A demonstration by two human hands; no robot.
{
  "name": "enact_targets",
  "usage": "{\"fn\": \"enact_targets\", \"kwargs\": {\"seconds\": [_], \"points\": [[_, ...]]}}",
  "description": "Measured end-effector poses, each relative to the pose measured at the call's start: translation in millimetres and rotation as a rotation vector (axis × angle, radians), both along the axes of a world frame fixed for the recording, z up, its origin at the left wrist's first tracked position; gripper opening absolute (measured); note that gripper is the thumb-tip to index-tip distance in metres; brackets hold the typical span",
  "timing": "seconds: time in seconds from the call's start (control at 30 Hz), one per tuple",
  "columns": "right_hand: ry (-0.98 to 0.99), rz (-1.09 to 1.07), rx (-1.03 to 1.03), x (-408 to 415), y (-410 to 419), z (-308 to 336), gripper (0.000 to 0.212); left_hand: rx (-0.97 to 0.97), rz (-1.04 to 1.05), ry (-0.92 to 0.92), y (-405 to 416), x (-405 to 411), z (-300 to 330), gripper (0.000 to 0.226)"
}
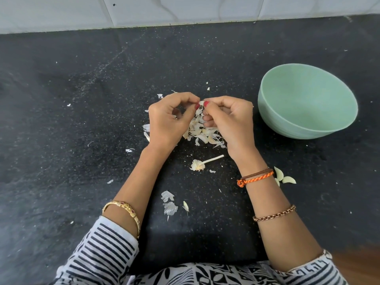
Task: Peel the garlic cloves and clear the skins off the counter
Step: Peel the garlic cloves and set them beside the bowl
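Head camera is looking down on a black speckled bench (82, 99) that is running back to a pale tiled wall (185, 9) along its far edge. Toward the right side of the bench a mint-green bowl (337, 108) is sitting upright, with nothing showing inside it. Both forearms are reaching in from the near edge, out of striped sleeves (102, 249). The left hand (166, 120) and the right hand (230, 122) are meeting over the middle of the bench, fingers curled, and between their fingertips they are pinching a small garlic clove (201, 103); the left is holding one end while the right is gripping the other. Directly beneath them a heap of papery skins (202, 131) is lying on the bench, with loose flakes scattered around it. Nearer the near edge, between the two forearms, a garlic root stub with its stalk (200, 164) is lying on its side, and closer still a few larger skin pieces (169, 203) are resting. Just to the right of the right wrist, peeled cloves (285, 177) are lying together on the bench, well apart from the bowl. The left wrist is wearing a gold bangle (123, 212); the right is carrying an orange braided band (257, 177) and a chain bracelet (275, 213).
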State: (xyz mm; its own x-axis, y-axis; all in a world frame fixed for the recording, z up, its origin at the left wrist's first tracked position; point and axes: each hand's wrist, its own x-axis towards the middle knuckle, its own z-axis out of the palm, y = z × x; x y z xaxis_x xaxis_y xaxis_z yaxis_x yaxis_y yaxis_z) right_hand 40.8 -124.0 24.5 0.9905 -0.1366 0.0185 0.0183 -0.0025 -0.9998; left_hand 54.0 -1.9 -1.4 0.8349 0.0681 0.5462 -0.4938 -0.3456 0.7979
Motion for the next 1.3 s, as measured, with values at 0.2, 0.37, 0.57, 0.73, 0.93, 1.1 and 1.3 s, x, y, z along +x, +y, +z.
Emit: {"fn": "enact_targets", "kwargs": {"seconds": [0.2,0.37,0.57,0.73,0.93,1.1,1.3], "points": [[-0.035,0.012,-0.022,1.8,-0.5,-3.6,0.01,-0.038,-0.001,0.067,-0.3,0.2,0.7,0.02],[-0.117,-0.024,-0.145,6.2,-2.4,-10.0,0.011,-0.306,-0.087,0.262,0.1,1.2,3.9,0.024],[-0.276,-0.111,-0.296,8.4,-1.1,-15.3,0.009,-0.444,-0.154,0.406,-0.6,-1.4,11.4,0.02],[-0.39,-0.137,-0.425,8.3,-0.6,-18.5,0.008,-0.483,-0.181,0.481,0.0,-2.4,14.2,0.021],[-0.446,-0.121,-0.533,7.9,-1.6,-19.7,0.009,-0.543,-0.201,0.552,0.9,-1.9,15.6,0.023],[-0.51,-0.123,-0.553,6.9,1.0,-21.6,0.008,-0.671,-0.196,0.614,0.1,-0.2,16.2,0.025],[-0.466,-0.102,-0.465,8.0,-1.4,-19.8,0.011,-0.795,-0.218,0.639,-0.6,1.8,16.3,0.031]]}}
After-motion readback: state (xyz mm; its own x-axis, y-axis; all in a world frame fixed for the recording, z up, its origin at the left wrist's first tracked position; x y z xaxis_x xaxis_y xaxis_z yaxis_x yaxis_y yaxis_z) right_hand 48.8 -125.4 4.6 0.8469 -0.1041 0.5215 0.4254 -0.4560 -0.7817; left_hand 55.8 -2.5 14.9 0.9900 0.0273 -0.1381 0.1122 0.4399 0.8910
